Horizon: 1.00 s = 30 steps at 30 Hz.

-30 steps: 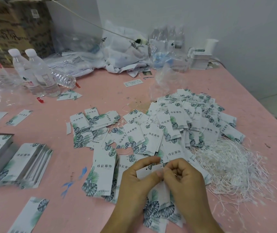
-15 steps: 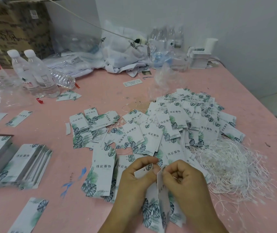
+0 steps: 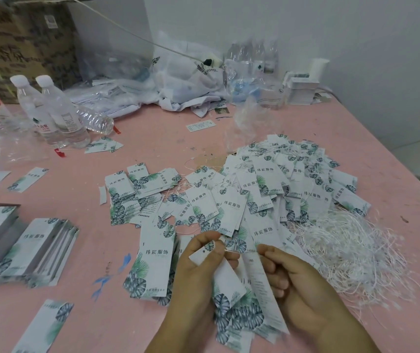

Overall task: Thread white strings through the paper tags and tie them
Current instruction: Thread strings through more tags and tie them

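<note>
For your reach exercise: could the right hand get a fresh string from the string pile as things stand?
Probably yes: the string pile lies just beside the right hand with nothing between, though it must first release its tag.

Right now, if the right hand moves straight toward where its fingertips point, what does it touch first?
Probably the left hand. The right hand points leftward at it across a small gap, where a narrow paper tag hangs; depth is unclear, so that tag might come first.

Leaf-printed white tags [image 3: 232, 212], pink table [image 3: 153, 146]

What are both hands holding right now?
Left hand: closed on a paper tag, pinched near its hole.
Right hand: closed on a second tag, at its top.
</note>
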{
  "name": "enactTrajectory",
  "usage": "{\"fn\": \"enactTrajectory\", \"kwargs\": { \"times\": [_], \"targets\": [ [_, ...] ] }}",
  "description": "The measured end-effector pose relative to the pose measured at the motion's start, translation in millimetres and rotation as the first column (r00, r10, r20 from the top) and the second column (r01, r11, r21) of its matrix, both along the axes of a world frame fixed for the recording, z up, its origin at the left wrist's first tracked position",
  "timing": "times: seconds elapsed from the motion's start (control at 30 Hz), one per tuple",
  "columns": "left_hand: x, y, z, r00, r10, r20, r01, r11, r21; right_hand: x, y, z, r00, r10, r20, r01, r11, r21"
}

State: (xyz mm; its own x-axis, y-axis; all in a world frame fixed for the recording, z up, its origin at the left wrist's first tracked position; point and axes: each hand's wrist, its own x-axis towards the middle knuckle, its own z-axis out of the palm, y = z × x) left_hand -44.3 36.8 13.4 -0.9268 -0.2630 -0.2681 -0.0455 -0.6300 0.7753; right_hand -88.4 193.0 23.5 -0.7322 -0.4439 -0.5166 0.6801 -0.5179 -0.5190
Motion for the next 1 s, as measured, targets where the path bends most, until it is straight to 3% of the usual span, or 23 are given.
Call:
{"fn": "enactTrajectory", "kwargs": {
  "times": [0.1,0.23,0.3,0.4,0.53,0.7,0.8,0.9,1.0],
  "targets": [
    [-1.9,-1.2,-0.6,0.999,0.03,0.018,-0.031,0.999,0.037,-2.4,0.7,1.6,0.994,-0.047,0.098,0.054,0.996,-0.074],
    [-2.3,-2.0,1.2,0.999,0.032,-0.002,-0.031,0.996,0.088,-3.4,3.4,4.7,0.993,-0.097,0.063,0.106,0.982,-0.157],
    [-2.1,-0.9,1.0,0.999,0.033,-0.012,-0.031,0.995,0.092,-2.2,3.4,6.0,0.988,-0.136,-0.073,0.128,0.986,-0.103],
    [-1.8,0.3,0.1,1.0,0.028,-0.007,-0.027,0.996,0.085,3.3,1.6,8.2,0.912,-0.103,-0.397,0.165,0.978,0.126],
    [-2.3,-2.6,-1.5,0.999,0.043,-0.001,-0.043,0.995,0.092,5.9,5.1,6.7,0.855,-0.112,-0.506,0.242,0.95,0.199],
    [0.3,1.3,-0.4,1.0,-0.013,0.01,0.013,1.0,0.024,18.4,-3.8,1.0,0.714,0.123,-0.689,0.33,0.809,0.486],
    [1.6,4.6,0.8,1.0,-0.02,-0.004,0.02,1.0,-0.015,27.2,-18.4,-7.9,0.658,0.268,-0.704,0.354,0.715,0.603],
    [1.4,6.3,0.6,1.0,-0.027,-0.015,0.027,0.999,-0.048,27.0,-22.9,-12.4,0.563,0.361,-0.743,0.476,0.592,0.65],
    [1.4,7.5,-3.1,0.999,-0.052,-0.008,0.051,0.996,-0.068,25.1,-22.8,-12.7,0.452,0.428,-0.783,0.571,0.536,0.622]
  ]
}}
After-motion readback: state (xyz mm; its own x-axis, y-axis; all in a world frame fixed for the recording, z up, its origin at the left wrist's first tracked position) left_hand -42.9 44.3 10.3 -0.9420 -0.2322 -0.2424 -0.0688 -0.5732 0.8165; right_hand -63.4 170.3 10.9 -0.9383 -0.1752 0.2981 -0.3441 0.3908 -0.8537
